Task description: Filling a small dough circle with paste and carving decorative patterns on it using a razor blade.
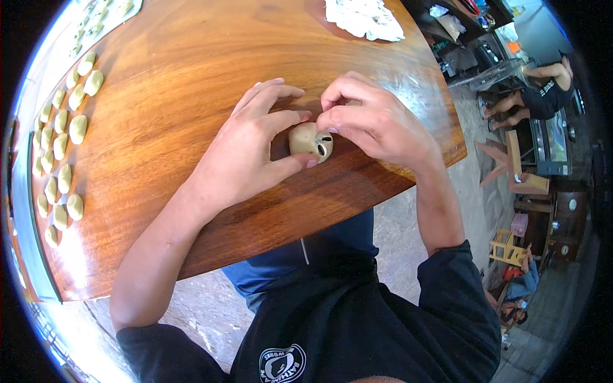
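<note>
A rounded beige piece (301, 137), like clay or dough, lies at the middle of the wooden table near its front edge. Two dark oval spots with pale rims, like eye shapes, show on its right side. My left hand (255, 137) curves around it, thumb at the near side and a fingertip at the far side, steadying it. Against its upper right edge, my right hand (380, 118) is closed in a pinch, fingertips close to one dark spot. Whatever is between those fingers is mostly hidden; a small pale bit shows there.
Several pale oval lumps (78, 129) stand in rows on the table's left side. A pale tray (118, 25) with small pieces is at the far left. Crumpled white sheeting (364, 18) lies at the far edge. Two people and a wooden stool (507, 249) are beyond the right edge.
</note>
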{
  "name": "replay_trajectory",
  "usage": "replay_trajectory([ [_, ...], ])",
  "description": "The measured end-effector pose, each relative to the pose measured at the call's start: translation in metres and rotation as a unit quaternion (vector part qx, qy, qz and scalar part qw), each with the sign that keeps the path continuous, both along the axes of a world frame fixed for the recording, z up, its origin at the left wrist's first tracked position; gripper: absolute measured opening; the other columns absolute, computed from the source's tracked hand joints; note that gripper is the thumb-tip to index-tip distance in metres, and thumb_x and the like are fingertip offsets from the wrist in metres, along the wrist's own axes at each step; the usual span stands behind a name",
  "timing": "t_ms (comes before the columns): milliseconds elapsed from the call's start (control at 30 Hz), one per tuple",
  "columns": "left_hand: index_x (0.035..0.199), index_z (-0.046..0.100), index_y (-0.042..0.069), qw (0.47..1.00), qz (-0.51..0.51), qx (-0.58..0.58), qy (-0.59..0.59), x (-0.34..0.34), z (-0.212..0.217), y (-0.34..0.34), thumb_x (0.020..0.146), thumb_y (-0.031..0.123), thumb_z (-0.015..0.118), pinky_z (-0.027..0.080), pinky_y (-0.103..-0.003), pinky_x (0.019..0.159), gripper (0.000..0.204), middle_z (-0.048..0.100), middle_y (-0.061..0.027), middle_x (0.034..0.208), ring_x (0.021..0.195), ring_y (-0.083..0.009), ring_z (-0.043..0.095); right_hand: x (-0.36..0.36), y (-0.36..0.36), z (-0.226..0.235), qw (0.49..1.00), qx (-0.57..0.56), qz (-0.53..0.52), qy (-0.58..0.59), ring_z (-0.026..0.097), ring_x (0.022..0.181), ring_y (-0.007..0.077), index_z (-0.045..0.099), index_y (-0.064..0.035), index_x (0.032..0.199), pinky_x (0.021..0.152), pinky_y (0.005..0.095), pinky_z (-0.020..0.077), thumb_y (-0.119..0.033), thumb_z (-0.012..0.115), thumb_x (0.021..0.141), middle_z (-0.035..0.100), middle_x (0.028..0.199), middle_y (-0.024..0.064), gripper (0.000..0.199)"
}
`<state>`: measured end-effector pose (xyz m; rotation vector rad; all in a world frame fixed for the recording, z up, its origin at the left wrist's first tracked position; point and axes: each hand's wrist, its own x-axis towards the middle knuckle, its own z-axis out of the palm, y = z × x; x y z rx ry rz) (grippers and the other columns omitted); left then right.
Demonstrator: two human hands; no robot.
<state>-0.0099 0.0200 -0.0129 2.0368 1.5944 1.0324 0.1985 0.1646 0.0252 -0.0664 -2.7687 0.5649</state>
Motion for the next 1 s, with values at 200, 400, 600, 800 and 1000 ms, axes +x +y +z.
replay_trajectory([
  [200,0.12,0.077,0.006,1.0,0.001,0.0,0.02,-0.001,0.0,0.0,0.076,0.021,0.09,0.037,-0.05,0.122,0.049,0.057,-0.0169,0.148,0.146,-0.0397,0.046,-0.001,0.001,-0.003,1.0,0.004,0.003,0.007,0.065,0.1,0.0307,0.072,-0.0051,0.098,0.086,0.0408,0.0542,-0.007,0.069,0.086,0.063,0.104,0.0095,0.012],
  [400,0.119,0.077,0.006,1.0,0.001,-0.007,0.017,0.0,0.001,-0.002,0.076,0.02,0.09,0.037,-0.05,0.123,0.047,0.057,-0.017,0.148,0.145,-0.0398,0.046,-0.004,0.001,-0.006,1.0,0.014,0.007,0.019,0.065,0.099,0.0295,0.072,-0.0061,0.098,0.085,0.0397,0.055,-0.003,0.07,0.084,0.062,0.103,0.0089,0.014],
  [600,0.115,0.077,0.007,0.999,0.013,-0.004,-0.032,0.002,0.004,0.0,0.074,0.018,0.091,0.04,-0.048,0.121,0.044,0.057,-0.0152,0.147,0.144,-0.0385,0.047,0.002,0.012,-0.002,0.994,0.103,-0.021,0.032,0.065,0.099,0.0284,0.073,-0.0068,0.097,0.084,0.0396,0.0551,-0.002,0.073,0.082,0.062,0.102,0.008,0.016],
  [800,0.111,0.077,0.009,1.0,0.009,0.011,-0.023,0.0,0.002,0.0,0.07,0.015,0.093,0.043,-0.047,0.118,0.044,0.057,-0.0155,0.146,0.14,-0.0364,0.052,0.0,0.006,-0.005,0.999,0.012,0.0,0.046,0.066,0.099,0.0276,0.074,-0.0071,0.097,0.084,0.0392,0.0553,-0.002,0.074,0.081,0.063,0.102,0.0069,0.017],
  [1000,0.11,0.078,0.008,1.0,0.017,0.007,-0.02,-0.001,0.002,-0.001,0.069,0.015,0.094,0.044,-0.046,0.118,0.045,0.057,-0.0158,0.146,0.14,-0.0362,0.052,-0.005,0.007,-0.008,0.999,0.008,0.01,0.038,0.066,0.099,0.0267,0.074,-0.0073,0.096,0.084,0.0386,0.0553,-0.004,0.073,0.084,0.063,0.102,0.006,0.013],
])
